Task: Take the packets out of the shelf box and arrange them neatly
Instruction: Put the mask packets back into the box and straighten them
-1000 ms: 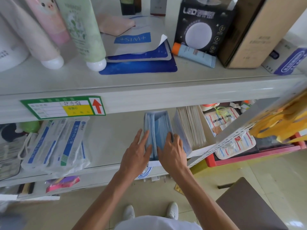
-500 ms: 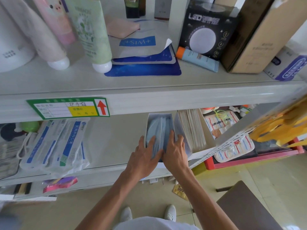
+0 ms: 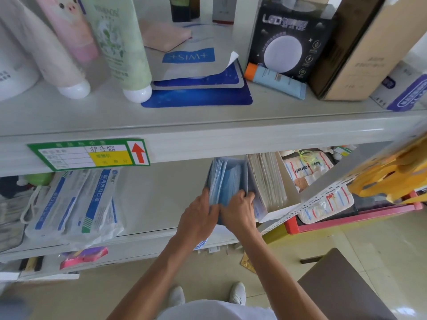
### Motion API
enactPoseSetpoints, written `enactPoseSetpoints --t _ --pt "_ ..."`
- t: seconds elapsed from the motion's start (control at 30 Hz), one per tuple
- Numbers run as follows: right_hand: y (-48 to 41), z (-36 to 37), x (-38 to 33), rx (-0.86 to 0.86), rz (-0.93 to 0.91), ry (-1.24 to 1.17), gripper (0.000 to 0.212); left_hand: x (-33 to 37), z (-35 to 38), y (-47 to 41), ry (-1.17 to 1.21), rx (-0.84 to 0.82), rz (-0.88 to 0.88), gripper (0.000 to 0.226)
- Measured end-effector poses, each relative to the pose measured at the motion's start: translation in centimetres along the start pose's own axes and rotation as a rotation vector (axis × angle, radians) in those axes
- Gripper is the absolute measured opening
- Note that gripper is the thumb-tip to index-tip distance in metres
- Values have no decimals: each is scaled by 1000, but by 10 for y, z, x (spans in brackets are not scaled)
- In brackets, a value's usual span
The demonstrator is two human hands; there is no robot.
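Progress: early, nothing arranged yet | packets (image 3: pixel 225 181) upright in shelf box (image 3: pixel 250 181), frame center | your left hand (image 3: pixel 199 219) and right hand (image 3: pixel 239 211) pinch the bundle's near end | left: lift out, tidy

Blue packets (image 3: pixel 227 181) stand on edge in a tight row inside my shelf box (image 3: pixel 250 181), a pale open-top box on the lower shelf, just left of the row of white packets (image 3: pixel 265 179). Near ends of the blue ones are bunched together, far ends fan slightly apart.
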State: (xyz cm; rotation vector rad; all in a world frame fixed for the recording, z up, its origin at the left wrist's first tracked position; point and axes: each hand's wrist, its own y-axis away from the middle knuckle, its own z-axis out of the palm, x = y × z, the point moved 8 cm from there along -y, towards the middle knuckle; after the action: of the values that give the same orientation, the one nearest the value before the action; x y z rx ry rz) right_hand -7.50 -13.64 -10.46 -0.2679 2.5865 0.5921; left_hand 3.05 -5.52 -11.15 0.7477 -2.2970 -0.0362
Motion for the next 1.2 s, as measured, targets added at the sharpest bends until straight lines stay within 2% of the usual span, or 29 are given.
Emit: enactPoseSetpoints --t 0.07,0.13,0.2,0.27,0.37,0.47,0.53,0.7,0.83,0.87,0.93,1.0,1.1,1.13,1.2 --pt "-10 -2 9 -69 108 -79 50 -4 0 -3 13 -7 -53 28" --pt "-17 -6 15 -132 149 -169 41 -8 1 -4 32 -11 -87 29" --pt "-17 -5 14 -158 110 -201 41 -7 3 -5 24 -13 -67 31" --pt "-11 -4 11 -102 0 -130 46 -7 1 -9 48 -27 -46 43" --pt "9 -2 1 34 -219 -51 46 -15 -7 -16 217 -36 -140 72" --pt "27 6 -10 114 -425 -39 38 -20 -9 -23 239 -85 -158 73" --pt "31 7 -14 114 -461 -88 37 -23 -10 -25 250 -100 -164 72" --pt "27 2 -2 13 -432 -304 44 -20 -13 -29 191 -48 -146 65" --pt "19 8 18 -31 -247 -295 84 -16 -14 -27 191 -7 -120 65" --pt "16 9 21 -18 -205 -276 88 -15 -14 -26 197 -1 -109 65" --pt "13 10 26 0 -169 -248 85 -14 -13 -25 208 6 -88 64" --pt "10 10 27 2 -177 -225 73 -14 -12 -26 223 2 -78 63" --pt "6 4 26 27 -224 -233 29 -15 -10 -26 280 -25 -76 60" --pt "5 1 26 27 -218 -240 29 -16 -9 -25 307 -34 -89 60" --pt "6 -1 27 -3 -190 -239 47 -15 -8 -23 338 -46 -97 60"
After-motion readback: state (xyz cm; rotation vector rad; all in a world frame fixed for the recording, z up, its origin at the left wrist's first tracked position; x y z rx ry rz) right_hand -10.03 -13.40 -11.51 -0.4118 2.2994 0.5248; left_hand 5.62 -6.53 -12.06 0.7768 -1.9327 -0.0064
